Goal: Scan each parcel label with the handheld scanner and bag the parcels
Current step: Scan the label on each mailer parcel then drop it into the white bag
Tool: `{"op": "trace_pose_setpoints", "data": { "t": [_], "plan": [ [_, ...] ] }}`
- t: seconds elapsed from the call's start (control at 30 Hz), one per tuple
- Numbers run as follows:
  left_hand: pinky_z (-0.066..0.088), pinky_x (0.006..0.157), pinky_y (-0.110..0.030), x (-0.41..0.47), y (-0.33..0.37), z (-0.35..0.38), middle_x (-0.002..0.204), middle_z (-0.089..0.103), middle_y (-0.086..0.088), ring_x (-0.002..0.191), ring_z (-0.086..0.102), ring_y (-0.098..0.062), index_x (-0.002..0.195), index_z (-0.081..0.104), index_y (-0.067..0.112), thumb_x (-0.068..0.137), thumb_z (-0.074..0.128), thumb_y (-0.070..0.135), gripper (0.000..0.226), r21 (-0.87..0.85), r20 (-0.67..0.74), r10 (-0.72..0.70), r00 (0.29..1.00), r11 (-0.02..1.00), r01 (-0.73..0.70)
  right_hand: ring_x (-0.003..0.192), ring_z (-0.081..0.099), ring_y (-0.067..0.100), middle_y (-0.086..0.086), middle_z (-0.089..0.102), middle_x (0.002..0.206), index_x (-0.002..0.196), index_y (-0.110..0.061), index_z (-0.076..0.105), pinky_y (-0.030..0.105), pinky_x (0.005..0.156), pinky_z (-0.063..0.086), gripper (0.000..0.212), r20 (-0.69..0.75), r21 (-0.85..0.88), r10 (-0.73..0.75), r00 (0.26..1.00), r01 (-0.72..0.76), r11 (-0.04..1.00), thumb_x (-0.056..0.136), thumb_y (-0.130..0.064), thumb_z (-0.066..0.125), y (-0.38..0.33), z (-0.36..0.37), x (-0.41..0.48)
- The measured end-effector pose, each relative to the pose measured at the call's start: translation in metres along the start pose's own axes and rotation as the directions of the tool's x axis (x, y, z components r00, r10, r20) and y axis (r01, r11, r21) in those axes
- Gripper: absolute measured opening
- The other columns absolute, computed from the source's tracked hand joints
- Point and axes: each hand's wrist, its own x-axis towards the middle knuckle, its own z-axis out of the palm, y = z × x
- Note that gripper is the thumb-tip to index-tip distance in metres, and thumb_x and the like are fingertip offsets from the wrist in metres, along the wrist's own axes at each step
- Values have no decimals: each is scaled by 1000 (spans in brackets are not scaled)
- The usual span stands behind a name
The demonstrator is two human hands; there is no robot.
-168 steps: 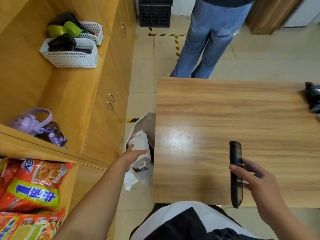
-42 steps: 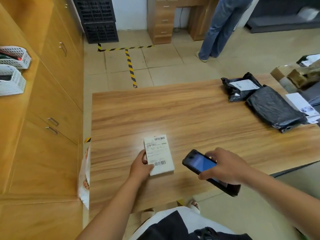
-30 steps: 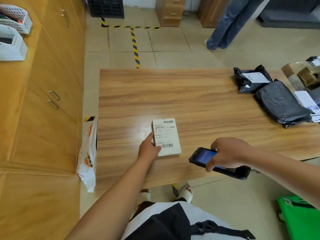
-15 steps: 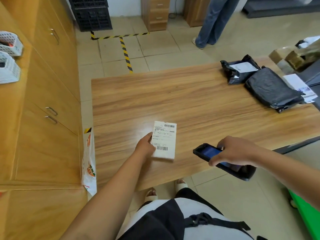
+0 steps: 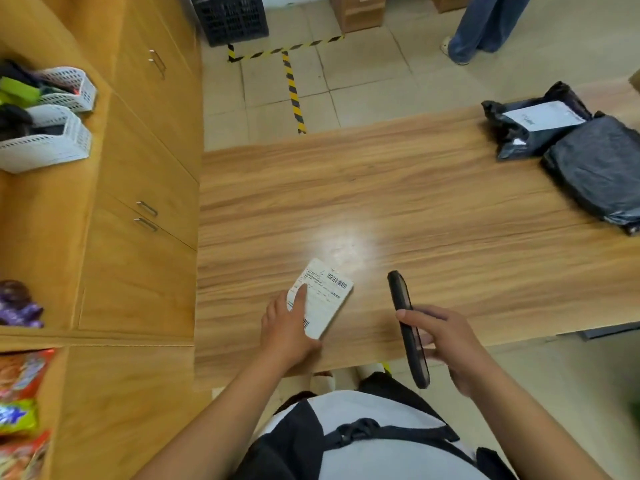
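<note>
"Where's the parcel (image 5: 323,296)?"

"Lower centre of the frame, low over the tabletop (image 5: 415,202) near its front edge. The left grip (image 5: 287,329) clasps its near end, thumb on the label."

"How will it handle?"

"Probably light and stiff. Hold the long edges and keep the barcodes clear. The right grip (image 5: 448,341) clasps the scanner (image 5: 401,296) just right."

Bright, even indoor light fills the scene, and shadows are soft. A white glare patch sits on the worktop (image 5: 349,242) near its front edge. Left of the worktop, the cabinets (image 5: 138,271) bow with wide-angle distortion, and the lower corners smear with blur.
</note>
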Motion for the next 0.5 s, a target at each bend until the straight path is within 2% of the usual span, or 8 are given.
{"op": "trace_pose_setpoints", "data": {
  "t": [0.17,0.33,0.43,0.5],
  "plan": [
    [29,112,-43,-17,-6,-14,157,17,-9,140,21,-32,157,4,38,64,85,46,123,-158,48,-153,987,975,159,61,72,8,4,78,87,83,-36,82,25,53,56,18,140,9,21,990,-22,1000,66,-41,86,-6,-4,24],
    [36,104,-41,-40,-29,-32,148,29,-8,130,29,-29,155,8,42,63,84,43,119,-244,13,-289,957,928,283,69,72,15,-3,80,84,84,-37,82,31,61,51,8,220,-39,41,975,-33,999,77,-35,81,-25,15,49],
    [45,94,-37,-54,-51,-41,143,33,-4,120,39,-23,153,16,46,62,87,34,116,-441,77,-313,947,841,313,55,69,6,-5,78,78,83,-36,82,25,53,51,6,289,-81,32,957,-9,997,76,-36,81,-39,36,57],
    [49,87,-32,-61,-66,-45,135,35,1,111,44,-17,150,22,48,62,88,32,111,-552,114,-313,943,769,322,53,68,6,-5,78,77,83,-34,83,27,55,51,8,314,-95,18,949,13,995,76,-36,81,-44,51,60]
  ]
}}
